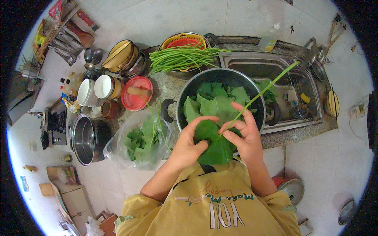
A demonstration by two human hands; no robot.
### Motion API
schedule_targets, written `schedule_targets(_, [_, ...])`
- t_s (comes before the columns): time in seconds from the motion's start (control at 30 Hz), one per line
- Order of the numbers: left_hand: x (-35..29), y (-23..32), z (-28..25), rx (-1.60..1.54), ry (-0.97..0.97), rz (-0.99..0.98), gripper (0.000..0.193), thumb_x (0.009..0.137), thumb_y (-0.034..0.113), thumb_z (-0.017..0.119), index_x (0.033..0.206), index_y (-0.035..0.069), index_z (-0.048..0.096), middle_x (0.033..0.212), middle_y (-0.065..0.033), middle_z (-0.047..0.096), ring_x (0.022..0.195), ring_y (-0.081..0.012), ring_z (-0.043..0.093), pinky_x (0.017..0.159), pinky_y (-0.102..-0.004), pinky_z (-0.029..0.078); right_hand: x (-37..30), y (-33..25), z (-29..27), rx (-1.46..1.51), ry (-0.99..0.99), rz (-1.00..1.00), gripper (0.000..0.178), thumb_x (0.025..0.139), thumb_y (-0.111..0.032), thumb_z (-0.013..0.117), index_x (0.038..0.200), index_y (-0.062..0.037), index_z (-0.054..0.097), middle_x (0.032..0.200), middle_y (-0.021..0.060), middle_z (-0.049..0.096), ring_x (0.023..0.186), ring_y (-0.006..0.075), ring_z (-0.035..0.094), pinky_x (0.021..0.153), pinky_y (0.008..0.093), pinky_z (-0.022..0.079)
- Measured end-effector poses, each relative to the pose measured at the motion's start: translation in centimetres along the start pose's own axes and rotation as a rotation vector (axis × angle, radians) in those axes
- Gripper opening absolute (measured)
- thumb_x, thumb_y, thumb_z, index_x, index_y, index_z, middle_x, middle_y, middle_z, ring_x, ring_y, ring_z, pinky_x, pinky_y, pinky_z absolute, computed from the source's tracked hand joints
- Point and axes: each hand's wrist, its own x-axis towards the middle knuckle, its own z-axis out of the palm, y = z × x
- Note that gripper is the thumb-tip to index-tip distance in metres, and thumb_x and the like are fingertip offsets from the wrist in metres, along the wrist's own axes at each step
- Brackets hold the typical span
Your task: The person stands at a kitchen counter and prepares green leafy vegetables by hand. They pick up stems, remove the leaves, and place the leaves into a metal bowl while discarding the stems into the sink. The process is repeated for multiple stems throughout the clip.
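Observation:
A large green leaf (pixel 215 147) hangs in front of my apron, above the near rim of a dark pot (pixel 182 98). My left hand (pixel 192 141) grips the leaf's left edge between thumb and fingers. At the leaf's base, my right hand (pixel 246 135) pinches the long green stem (pixel 271 83), which slants up to the far right over the sink. More broad green leaves (pixel 214 100) lie inside the pot, below my fingers. Left of the pot sits a clear plastic bag (pixel 118 147) with leaves and a few thin stems in it.
Long green stems (pixel 183 58) lie across a yellow basket (pixel 185 40) behind the pot. A metal sink (pixel 287 118) is on the right. Leftward stand a red bowl (pixel 147 84), white bowls (pixel 85 92) and an open steel pot (pixel 84 137). A clear bottle (pixel 269 39) stands behind the sink.

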Motion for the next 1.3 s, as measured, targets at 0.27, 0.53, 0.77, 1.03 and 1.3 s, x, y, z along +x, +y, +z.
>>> schedule_targets(0.27, [0.3,1.0,-0.9,0.356,0.045,0.326,0.036,0.077,-0.001,0.042,0.112,-0.002,0.047,0.108,-0.0118,0.054,0.101,-0.0223,0.051,0.09,-0.0312,0.037,0.2,0.3,-1.4,-0.067,0.1,-0.014,0.046,0.074,0.002,0.058,0.115,-0.0019,0.038,0.084,0.0052,0.062,0.084,0.0133,0.057,0.082,0.0246,0.039])
schedule_targets(0.53, [1.1,-1.1,2.4,0.304,0.112,-0.022,0.021,0.076,0.015,0.065,0.089,0.001,0.058,0.075,-0.0013,0.058,0.073,-0.0071,0.051,0.067,-0.0226,0.042,0.6,0.1,-1.3,-0.031,0.141,0.006,0.017,0.079,-0.002,0.056,0.095,0.001,0.053,0.085,0.0078,0.062,0.079,0.0115,0.058,0.071,0.0228,0.045])
schedule_targets(0.77, [0.5,-2.0,0.9,0.27,0.105,-0.157,0.013,0.075,0.011,0.063,0.084,0.001,0.062,0.073,-0.0011,0.061,0.068,-0.007,0.052,0.061,-0.0214,0.041,2.5,-1.5,-4.8,-0.071,0.261,-0.093,0.012,0.085,-0.008,0.05,0.088,0.0004,0.058,0.081,0.0101,0.063,0.065,0.013,0.059,0.06,0.0241,0.05])
schedule_targets(1.03, [0.2,-2.6,0.7,-0.345,0.072,-0.31,0.02,0.074,0.004,0.058,0.093,-0.002,0.06,0.086,-0.0076,0.063,0.075,-0.0148,0.059,0.072,-0.026,0.047,3.8,-1.7,-6.2,0.045,0.293,-0.175,0.013,0.085,-0.009,0.05,0.092,0.0004,0.056,0.083,0.0113,0.061,0.065,0.0148,0.059,0.059,0.0247,0.051])
schedule_targets(1.3, [-0.1,-2.0,1.2,-0.595,0.127,-0.329,0.032,0.083,0.022,0.054,0.103,-0.002,0.055,0.092,-0.0114,0.061,0.085,-0.0182,0.06,0.077,-0.03,0.048,4.5,-1.1,-6.0,0.06,0.215,-0.169,0.014,0.086,-0.01,0.05,0.091,0.0012,0.056,0.084,0.0111,0.061,0.067,0.0156,0.06,0.06,0.0263,0.051])
